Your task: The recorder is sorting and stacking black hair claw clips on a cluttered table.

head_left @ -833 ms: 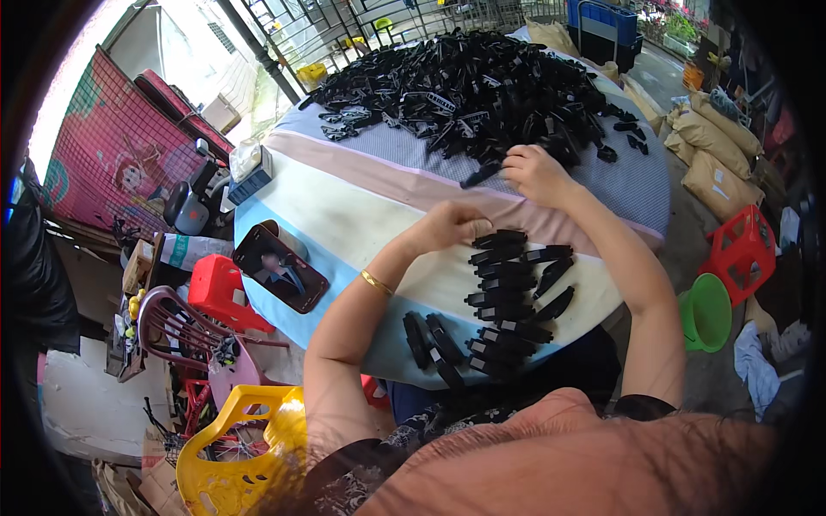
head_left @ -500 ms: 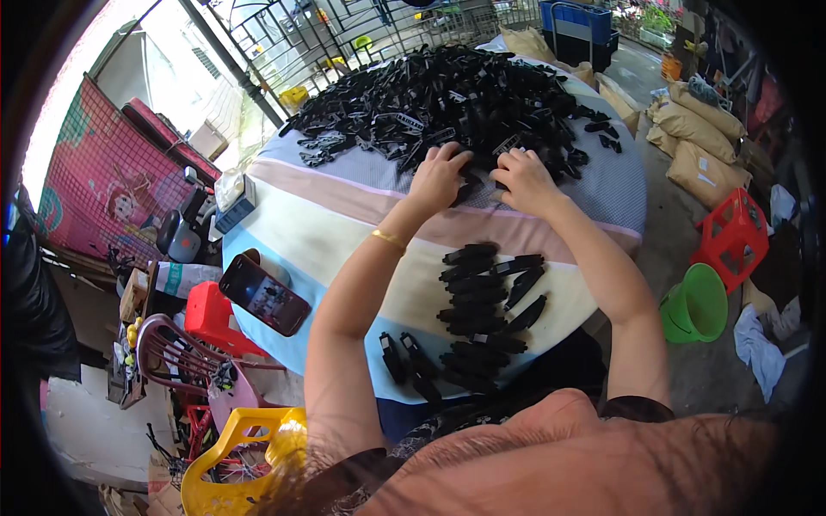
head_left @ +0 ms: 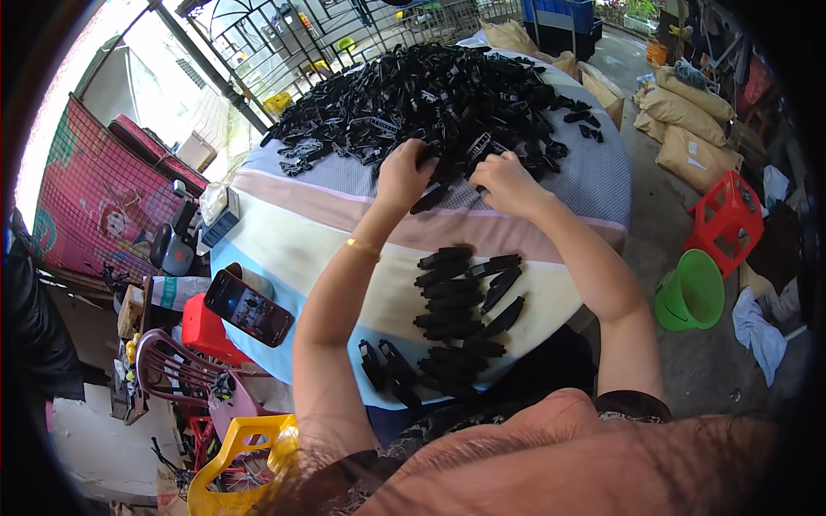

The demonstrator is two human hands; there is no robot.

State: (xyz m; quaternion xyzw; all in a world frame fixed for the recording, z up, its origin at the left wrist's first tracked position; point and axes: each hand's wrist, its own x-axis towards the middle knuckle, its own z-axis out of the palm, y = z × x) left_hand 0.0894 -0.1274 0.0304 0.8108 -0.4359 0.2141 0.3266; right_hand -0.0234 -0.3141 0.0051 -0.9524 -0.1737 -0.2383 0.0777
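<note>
A large heap of slim black plastic pieces [head_left: 413, 95] covers the far half of the cloth-covered table [head_left: 301, 206]. At the heap's near edge, my left hand [head_left: 403, 176] has its fingers curled round a black piece, mostly hidden by the hand. A loose black piece [head_left: 428, 198] lies just to its right. My right hand [head_left: 508, 183] is closed at the same edge, fingertips bent together toward the left; whatever they hold is too small or hidden to name. Closer to me, several black pieces [head_left: 452, 303] lie in a column, with others [head_left: 389, 371] beside them.
At the table's left stand a smartphone [head_left: 249, 307], propped up at a slant, and a tissue box [head_left: 221, 219]. On the floor to the right are a green bucket [head_left: 690, 291], a red stool [head_left: 727, 222] and brown sacks [head_left: 697, 156]. A yellow chair [head_left: 225, 456] is at lower left.
The whole view has shifted, so the table sits further left. My hands have moved slightly apart, and their fingers are more curled than before. The column of pieces near me looks the same.
</note>
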